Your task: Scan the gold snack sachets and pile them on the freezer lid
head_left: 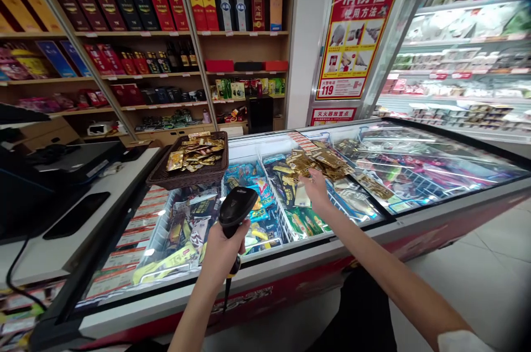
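My left hand is wrapped round the handle of a black barcode scanner, held upright above the near edge of the chest freezer. The scanner's cord hangs below my fist. Farther right, my right hand reaches over the freezer's glass top to a pile of gold snack packets. Its thumb and fingers pinch the edge of a packet at the near left of the pile. At the freezer's far left, a brown woven basket holds many similar gold packets.
Under the glass lie ice-cream packs between white wire dividers. On the left counter are a black phone and checkout equipment. Shelves of boxed bottles line the back wall. A lit fridge stands at right.
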Demonstrator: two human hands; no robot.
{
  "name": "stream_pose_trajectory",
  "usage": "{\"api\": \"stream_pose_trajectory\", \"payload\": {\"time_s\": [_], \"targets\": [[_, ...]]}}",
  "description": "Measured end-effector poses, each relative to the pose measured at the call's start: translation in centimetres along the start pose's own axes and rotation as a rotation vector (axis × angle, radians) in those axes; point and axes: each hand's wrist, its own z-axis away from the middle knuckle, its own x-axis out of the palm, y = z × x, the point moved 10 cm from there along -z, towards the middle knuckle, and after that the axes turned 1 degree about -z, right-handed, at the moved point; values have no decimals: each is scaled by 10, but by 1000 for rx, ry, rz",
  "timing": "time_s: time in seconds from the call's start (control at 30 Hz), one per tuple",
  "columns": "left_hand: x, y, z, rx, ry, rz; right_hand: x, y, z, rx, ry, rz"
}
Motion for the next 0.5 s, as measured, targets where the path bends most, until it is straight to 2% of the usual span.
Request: {"api": "stream_pose_trajectory", "payload": {"time_s": [0.1, 0.17, 0.27, 0.37, 0.43, 0.5], "targets": [[-7, 5, 3, -16, 16, 26, 58, -17, 43, -107, -234, 44], [-15, 9, 4, -22, 27, 32, 102, -42, 71, -207, -383, 5], [-36, 13, 2, -25, 60, 57, 165, -81, 102, -379, -521, -33], [-67, 7, -1, -60, 113, 89, 238, -102, 116, -537, -675, 91], [-87, 1, -1, -79, 147, 92, 295, -99, 114, -620, -826, 283], [-101, -6, 2, -86, 164, 76, 349, -86, 103, -680, -961, 548]]}}
